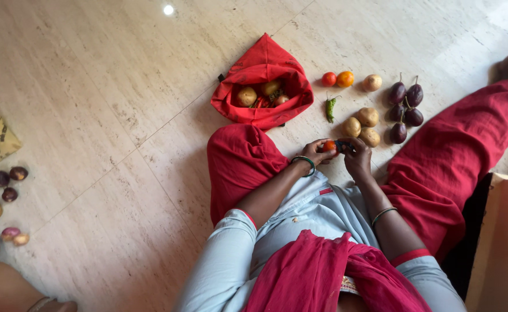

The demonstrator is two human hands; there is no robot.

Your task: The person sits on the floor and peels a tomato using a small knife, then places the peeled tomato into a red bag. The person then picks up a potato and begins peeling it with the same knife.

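Left hand [317,152] pinches a small red-orange tomato [329,145] | right hand [358,157] closes on a dark object [343,145] touching it, kind unclear | both hands meet above the lap | potatoes [362,124] lie just beyond on the floor [109,86].

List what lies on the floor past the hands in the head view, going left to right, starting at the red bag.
Red bag holding vegetables → green chilli → two tomatoes → potatoes → dark purple aubergines.
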